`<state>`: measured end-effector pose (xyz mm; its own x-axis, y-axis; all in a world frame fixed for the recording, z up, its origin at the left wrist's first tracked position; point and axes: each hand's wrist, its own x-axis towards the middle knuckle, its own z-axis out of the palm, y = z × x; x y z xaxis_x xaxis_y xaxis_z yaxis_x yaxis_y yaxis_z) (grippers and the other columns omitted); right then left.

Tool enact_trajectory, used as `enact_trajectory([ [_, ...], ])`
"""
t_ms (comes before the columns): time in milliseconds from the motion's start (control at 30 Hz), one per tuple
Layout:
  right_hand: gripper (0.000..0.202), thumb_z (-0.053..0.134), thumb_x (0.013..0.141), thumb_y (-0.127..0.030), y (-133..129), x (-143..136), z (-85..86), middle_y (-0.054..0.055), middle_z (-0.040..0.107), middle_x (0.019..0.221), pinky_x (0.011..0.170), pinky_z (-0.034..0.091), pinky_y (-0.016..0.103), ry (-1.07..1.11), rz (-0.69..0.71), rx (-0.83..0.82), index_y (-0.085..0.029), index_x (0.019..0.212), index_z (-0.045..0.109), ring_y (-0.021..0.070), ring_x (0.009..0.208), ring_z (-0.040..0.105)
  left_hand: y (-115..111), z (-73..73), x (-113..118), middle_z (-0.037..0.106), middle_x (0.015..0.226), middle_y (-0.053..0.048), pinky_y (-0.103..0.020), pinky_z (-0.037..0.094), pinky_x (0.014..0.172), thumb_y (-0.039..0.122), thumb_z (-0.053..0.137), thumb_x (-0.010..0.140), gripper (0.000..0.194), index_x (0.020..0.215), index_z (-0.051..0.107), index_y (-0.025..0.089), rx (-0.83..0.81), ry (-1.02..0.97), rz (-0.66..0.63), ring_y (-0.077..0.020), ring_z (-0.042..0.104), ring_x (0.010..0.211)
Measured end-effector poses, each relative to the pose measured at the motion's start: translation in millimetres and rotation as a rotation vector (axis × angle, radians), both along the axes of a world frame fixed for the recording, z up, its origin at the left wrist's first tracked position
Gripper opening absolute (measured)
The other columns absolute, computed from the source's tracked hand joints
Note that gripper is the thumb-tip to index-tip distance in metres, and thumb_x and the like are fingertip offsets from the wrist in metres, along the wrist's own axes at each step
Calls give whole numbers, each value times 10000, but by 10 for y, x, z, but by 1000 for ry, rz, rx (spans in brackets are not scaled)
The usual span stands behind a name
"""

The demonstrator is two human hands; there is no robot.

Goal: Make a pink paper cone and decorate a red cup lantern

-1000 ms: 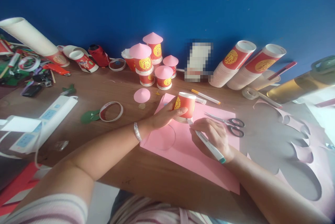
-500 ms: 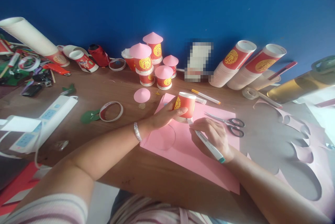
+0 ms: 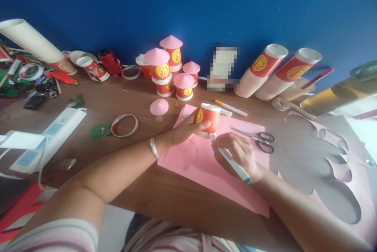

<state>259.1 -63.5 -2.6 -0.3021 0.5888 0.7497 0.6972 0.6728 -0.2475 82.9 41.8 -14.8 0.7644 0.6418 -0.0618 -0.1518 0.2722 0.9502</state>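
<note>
My left hand (image 3: 188, 129) is wrapped around a red paper cup (image 3: 211, 118) with a yellow printed emblem, thumb across its front. It is held above a stack of pink paper sheets (image 3: 235, 177). My right hand (image 3: 238, 152) grips a white marker (image 3: 234, 164) with a green end pointing back toward my wrist. The marker's front end is at the cup's white lower edge; whether it touches cannot be made out. A drawn circle (image 3: 184, 154) shows on the pink paper left of my right hand. Scissors (image 3: 262, 140) lie on the sheets, right of the cup.
Red cups with pink cone tops (image 3: 157, 61) stand by the blue wall. Stacked paper cups (image 3: 262, 71) lean at the back right, near a bottle (image 3: 332, 91). Cut pink scraps (image 3: 350, 189) lie right. Left are a power strip (image 3: 50, 138) and a tape roll (image 3: 124, 125).
My right hand and the marker have shifted very slightly left along the cup's lower edge. The left hand keeps its hold on the cup. The view has moved a touch.
</note>
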Motion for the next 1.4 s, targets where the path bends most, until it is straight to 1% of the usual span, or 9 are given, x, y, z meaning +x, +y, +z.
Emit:
enact_trajectory([
  [133, 216, 621, 870, -42, -3, 10, -11, 31, 709, 815, 597, 552, 261, -8, 8, 0, -204, 1012, 611, 145, 658, 667, 0, 17, 4, 641, 1133, -84, -393, 528, 944, 448, 704, 895, 426, 1223, 587, 202, 18, 13, -1, -225, 603, 1077],
  [233, 200, 631, 878, -44, 1, 16, -9, 43, 709, 824, 607, 555, 266, -11, 23, 2, -192, 1011, 614, 151, 673, 674, -8, 38, 5, 652, 1152, -93, -406, 543, 926, 451, 714, 887, 453, 1248, 585, 209, -2, 6, -15, -244, 620, 1087],
  [400, 240, 621, 886, -31, 11, 18, 14, 41, 705, 837, 608, 548, 267, -11, 27, 2, -192, 1062, 606, 149, 675, 666, -11, 46, 1, 663, 1191, -110, -418, 548, 944, 430, 723, 885, 460, 1263, 588, 206, -21, -8, -31, -263, 636, 1110],
  [600, 269, 627, 863, -2, 24, 14, 58, 33, 688, 810, 593, 527, 256, -6, 27, 7, -189, 1054, 593, 144, 655, 645, 0, 11, -6, 650, 1097, -73, -409, 572, 908, 403, 719, 897, 365, 1182, 590, 213, -61, -32, -58, -239, 646, 1068],
  [800, 218, 614, 883, -28, 16, 28, 35, 19, 688, 800, 595, 518, 258, -2, -20, 8, -198, 1016, 587, 135, 637, 637, 1, -15, -13, 647, 1104, -66, -461, 563, 962, 408, 708, 909, 385, 1219, 566, 229, -80, -35, -68, -241, 665, 1065],
  [967, 206, 600, 888, -28, 21, 31, 44, 13, 670, 777, 573, 517, 256, -14, -25, 21, -202, 997, 584, 131, 625, 631, -4, 11, -8, 656, 1075, -68, -457, 567, 961, 412, 710, 905, 350, 1161, 591, 204, -77, -56, -55, -229, 664, 1037],
  [1100, 235, 604, 879, -18, 29, 25, 48, 14, 665, 771, 567, 521, 258, -17, -36, 44, -207, 1016, 575, 127, 615, 613, -4, 10, -8, 657, 1115, -80, -482, 574, 962, 410, 704, 910, 333, 1152, 605, 202, -88, -51, -53, -240, 676, 1040],
  [1267, 236, 595, 884, -22, 31, 20, 51, 3, 655, 756, 575, 523, 262, -20, -40, 33, -215, 1017, 570, 125, 614, 609, 6, -38, -8, 662, 1114, -80, -463, 573, 958, 399, 691, 924, 314, 1167, 614, 216, -82, -74, -63, -232, 685, 1018],
  [1400, 231, 585, 882, -21, 26, 15, 59, -3, 646, 746, 573, 516, 257, -18, -43, 30, -217, 1003, 567, 119, 602, 597, 9, -47, -8, 664, 1120, -86, -449, 580, 937, 387, 682, 933, 306, 1176, 616, 212, -79, -88, -72, -230, 678, 1024],
])
